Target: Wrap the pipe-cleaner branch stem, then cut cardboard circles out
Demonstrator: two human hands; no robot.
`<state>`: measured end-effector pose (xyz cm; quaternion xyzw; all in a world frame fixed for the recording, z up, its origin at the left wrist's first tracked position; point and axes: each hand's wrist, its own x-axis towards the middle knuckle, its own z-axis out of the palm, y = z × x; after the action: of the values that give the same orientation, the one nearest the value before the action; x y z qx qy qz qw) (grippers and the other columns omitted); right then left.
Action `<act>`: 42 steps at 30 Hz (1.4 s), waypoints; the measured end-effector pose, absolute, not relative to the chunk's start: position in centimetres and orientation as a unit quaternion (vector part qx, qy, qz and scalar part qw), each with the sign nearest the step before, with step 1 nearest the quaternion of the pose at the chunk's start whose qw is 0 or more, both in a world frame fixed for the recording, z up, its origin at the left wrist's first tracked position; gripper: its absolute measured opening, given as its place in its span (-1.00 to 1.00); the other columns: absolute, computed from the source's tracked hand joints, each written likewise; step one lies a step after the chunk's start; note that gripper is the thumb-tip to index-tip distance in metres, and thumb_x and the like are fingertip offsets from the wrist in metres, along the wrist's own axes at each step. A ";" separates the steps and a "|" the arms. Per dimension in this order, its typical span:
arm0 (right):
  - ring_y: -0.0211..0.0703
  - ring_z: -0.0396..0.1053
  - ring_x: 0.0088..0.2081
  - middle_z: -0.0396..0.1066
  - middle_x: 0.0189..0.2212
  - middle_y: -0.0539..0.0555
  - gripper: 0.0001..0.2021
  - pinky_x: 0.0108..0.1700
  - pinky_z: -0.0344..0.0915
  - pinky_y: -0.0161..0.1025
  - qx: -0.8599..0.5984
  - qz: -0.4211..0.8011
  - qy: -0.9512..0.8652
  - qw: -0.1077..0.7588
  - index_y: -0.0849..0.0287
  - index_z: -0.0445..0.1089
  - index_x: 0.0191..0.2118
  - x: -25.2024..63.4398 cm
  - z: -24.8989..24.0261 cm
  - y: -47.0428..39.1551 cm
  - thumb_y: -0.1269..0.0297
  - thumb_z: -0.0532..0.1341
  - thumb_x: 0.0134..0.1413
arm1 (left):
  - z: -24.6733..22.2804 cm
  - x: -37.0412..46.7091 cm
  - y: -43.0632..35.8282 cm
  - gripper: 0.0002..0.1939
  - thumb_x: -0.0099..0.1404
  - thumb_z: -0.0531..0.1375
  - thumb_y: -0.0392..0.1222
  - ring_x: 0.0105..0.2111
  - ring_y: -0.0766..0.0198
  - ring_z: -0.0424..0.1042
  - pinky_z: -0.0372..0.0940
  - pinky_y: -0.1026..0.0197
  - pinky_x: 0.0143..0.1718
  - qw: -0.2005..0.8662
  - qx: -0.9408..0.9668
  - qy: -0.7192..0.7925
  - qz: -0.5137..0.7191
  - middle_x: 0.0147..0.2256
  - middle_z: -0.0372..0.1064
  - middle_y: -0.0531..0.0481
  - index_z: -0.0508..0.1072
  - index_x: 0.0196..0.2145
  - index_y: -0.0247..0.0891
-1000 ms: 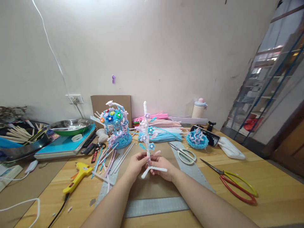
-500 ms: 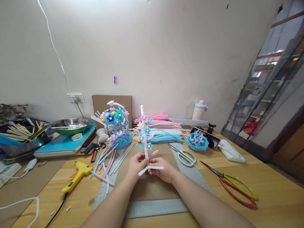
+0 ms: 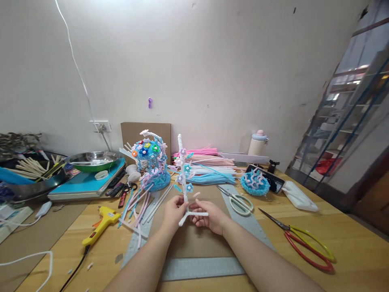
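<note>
A white fuzzy stem (image 3: 180,142) with blue and lilac flowers and small leaves stands upright above the brown board (image 3: 209,245). Its lower end spreads into white branches (image 3: 199,214). My left hand (image 3: 174,211) is closed round the stem just above the fork. On the other side, my right hand (image 3: 211,217) has its fingers curled behind the white branch, with thumb and forefinger near a pink leaf (image 3: 196,195). Whether those fingers grip the leaf or the stem is hard to see.
Left of the board lie a yellow glue gun (image 3: 105,223) and loose pipe cleaners (image 3: 142,209). Behind stands a flowered blue jellyfish-like figure (image 3: 158,178). On the right are pale-green scissors (image 3: 241,204), red-yellow scissors (image 3: 306,247) and a blue fuzzy bowl (image 3: 254,186).
The stem leans slightly more to the left. My right hand's thumb and forefinger have risen toward the pink leaf. The view has shifted slightly, moving the surroundings a little to the right.
</note>
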<state>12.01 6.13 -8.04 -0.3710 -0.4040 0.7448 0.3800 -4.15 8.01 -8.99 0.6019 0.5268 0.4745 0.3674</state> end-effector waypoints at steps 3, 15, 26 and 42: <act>-0.30 0.38 -0.57 0.40 -0.51 0.06 -0.71 -0.57 0.29 -0.39 -0.406 0.707 -0.433 0.385 0.27 0.31 -0.28 12.0 -8.1 6.4 0.10 0.09 0.11 | -9.1 -4.2 8.0 -0.83 0.09 0.20 -0.19 -0.48 0.28 0.41 0.26 0.22 -0.43 0.369 0.605 0.526 0.471 -0.49 0.44 0.04 0.45 -0.37 -0.33; -0.32 0.28 -0.60 0.37 -0.49 0.01 -0.85 -0.67 0.11 -0.41 -0.578 0.469 -0.537 0.396 0.20 0.29 -0.34 12.7 -9.3 8.1 0.32 0.02 0.01 | -9.2 -5.0 8.9 -0.82 0.19 0.18 -0.13 -0.43 0.32 0.38 0.28 0.15 -0.31 0.319 0.644 0.536 0.442 -0.44 0.40 0.06 0.43 -0.35 -0.33; -0.22 0.32 -0.41 0.43 -0.46 0.01 -0.86 -0.35 0.16 -0.33 -0.542 0.319 -0.727 0.274 0.14 0.47 -0.36 13.0 -8.8 6.6 0.30 0.20 -0.11 | -8.8 -4.9 8.8 -0.80 0.22 0.15 -0.11 -0.45 0.33 0.37 0.28 0.18 -0.35 0.279 0.646 0.577 0.415 -0.44 0.37 0.06 0.39 -0.33 -0.33; -0.20 0.34 -0.38 0.46 -0.42 0.00 -0.90 -0.42 0.06 -0.34 -0.568 0.238 -0.758 0.216 0.10 0.45 -0.42 12.5 -8.0 5.6 0.33 0.20 -0.12 | -6.6 -7.0 5.9 -0.87 -0.08 0.25 -0.15 -0.63 0.30 0.27 -0.01 0.29 -0.58 0.272 0.693 0.632 0.213 -0.65 0.33 0.06 0.39 -0.59 -0.23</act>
<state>12.50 5.61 -7.98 -0.5675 -0.7579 0.2381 0.2163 -6.96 5.86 -6.59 0.6934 0.6322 0.2132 0.2722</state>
